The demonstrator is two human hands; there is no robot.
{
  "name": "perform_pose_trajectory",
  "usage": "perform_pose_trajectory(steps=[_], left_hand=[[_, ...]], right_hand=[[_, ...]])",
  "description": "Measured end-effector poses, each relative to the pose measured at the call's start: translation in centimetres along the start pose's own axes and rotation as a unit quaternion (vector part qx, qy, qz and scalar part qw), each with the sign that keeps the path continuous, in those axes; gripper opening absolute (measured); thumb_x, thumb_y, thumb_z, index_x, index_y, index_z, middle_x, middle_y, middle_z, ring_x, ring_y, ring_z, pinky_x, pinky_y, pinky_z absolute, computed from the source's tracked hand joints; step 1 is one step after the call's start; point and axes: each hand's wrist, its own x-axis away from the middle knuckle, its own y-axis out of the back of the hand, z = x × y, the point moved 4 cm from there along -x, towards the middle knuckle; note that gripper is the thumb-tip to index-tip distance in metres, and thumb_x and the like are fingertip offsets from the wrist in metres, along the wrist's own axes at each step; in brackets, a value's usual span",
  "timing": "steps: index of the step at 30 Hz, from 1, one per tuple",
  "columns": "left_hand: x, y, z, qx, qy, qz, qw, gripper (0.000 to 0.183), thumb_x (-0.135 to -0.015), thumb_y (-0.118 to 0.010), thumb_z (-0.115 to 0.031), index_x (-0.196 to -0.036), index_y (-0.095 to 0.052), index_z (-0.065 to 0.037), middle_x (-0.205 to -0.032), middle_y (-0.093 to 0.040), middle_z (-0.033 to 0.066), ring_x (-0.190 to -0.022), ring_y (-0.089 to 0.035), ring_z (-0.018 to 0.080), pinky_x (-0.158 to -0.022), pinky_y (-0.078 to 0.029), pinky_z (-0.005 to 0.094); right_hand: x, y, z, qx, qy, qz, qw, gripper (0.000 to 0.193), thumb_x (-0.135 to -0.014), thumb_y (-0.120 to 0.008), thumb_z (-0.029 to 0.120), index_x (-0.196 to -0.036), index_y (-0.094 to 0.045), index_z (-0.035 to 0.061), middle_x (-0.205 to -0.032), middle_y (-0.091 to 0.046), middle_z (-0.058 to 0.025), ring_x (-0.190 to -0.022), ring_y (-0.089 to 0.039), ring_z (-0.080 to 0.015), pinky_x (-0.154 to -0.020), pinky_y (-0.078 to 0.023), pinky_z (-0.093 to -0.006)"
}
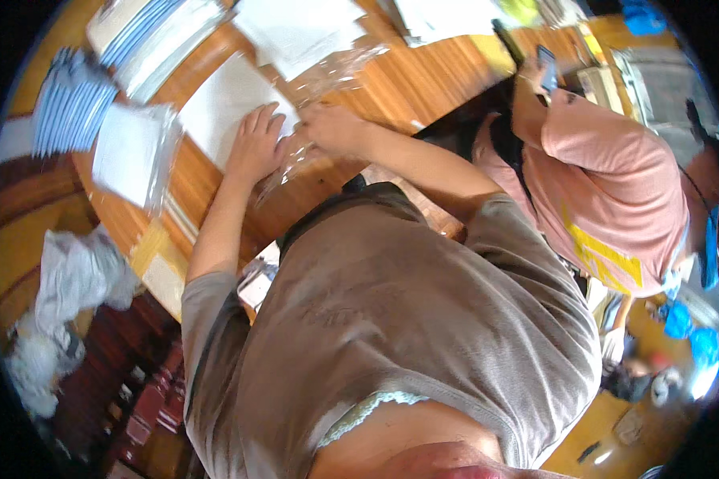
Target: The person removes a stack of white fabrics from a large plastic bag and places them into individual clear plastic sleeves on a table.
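White sheet [208, 108] on the wooden bench [423, 80], upper left of the frame, with my two hands at its lower right. My left hand [257, 144] lies palm down over the sheet's lower-right part, its fingers extended and pointing toward the top of the frame; it is the nearer hand, the sheet reaching up and left from it. My right hand [327, 128] is beside the sheet's right corner, fingers curled; I cannot tell whether they pinch the clear film [294, 156], which shows crumpled between my hands. The sheet lies aslant; with part covered, its long axis is uncertain. Further left are a wrapped white packet [128, 152] and a blue-and-white stack [73, 104]; loose white papers [295, 32] lie above.
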Motion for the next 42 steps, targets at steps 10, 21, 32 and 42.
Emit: perform_pose_trajectory(steps=[10, 21, 32, 42], left_hand=[[-1.6, -1.4, 0.1, 0.011, -0.112, 0.053, 0.992, 0.058, -0.103, -0.059, -0.024, -0.16, -0.05, -0.015, -0.173, -0.039, 0.0095, -0.159, -0.035, 0.0353, -0.133, -0.025, 0.0528], [-1.6, -1.1, 0.2, -0.003, -0.106, 0.071, 0.992, 0.057, -0.106, -0.055, -0.028, -0.161, -0.05, -0.017, -0.175, -0.037, 0.0074, -0.161, -0.032, 0.0308, -0.133, -0.024, 0.0522], [-1.8, -1.5, 0.2, 0.01, -0.117, 0.057, 0.991, 0.057, -0.105, -0.056, -0.029, -0.161, -0.052, -0.018, -0.174, -0.038, 0.0077, -0.16, -0.034, 0.0324, -0.131, -0.025, 0.0524], [-1.5, -1.4, 0.2, -0.009, -0.133, 0.021, 0.991, 0.056, -0.106, -0.059, -0.032, -0.16, -0.054, -0.019, -0.173, -0.04, 0.005, -0.158, -0.037, 0.0297, -0.13, -0.029, 0.0511]], right_hand=[[-0.6, -1.1, -2.4, -0.056, -0.018, 0.078, 0.995, 0.045, -0.095, -0.078, 0.036, -0.12, -0.063, 0.0018, -0.112, -0.074, -0.0175, -0.105, -0.075, -0.0379, -0.088, -0.061, -0.0523], [-0.3, -0.6, -2.4, -0.051, -0.008, 0.104, 0.993, 0.024, -0.1, -0.067, 0.02, -0.108, -0.072, -0.0015, -0.099, -0.078, -0.0199, -0.095, -0.078, -0.0394, -0.08, -0.063, -0.0523], [0.8, 0.1, -2.2, -0.01, -0.014, 0.115, 0.993, 0.03, -0.102, -0.057, 0.013, -0.128, -0.068, 0.001, -0.113, -0.076, -0.0187, -0.1, -0.077, -0.0384, -0.088, -0.063, -0.0488], [1.7, 1.5, -2.7, -0.075, -0.038, 0.022, 0.996, 0.019, -0.093, -0.068, 0.016, -0.104, -0.077, 0.0029, -0.105, -0.075, -0.0183, -0.096, -0.077, -0.036, -0.085, -0.063, -0.0492]])
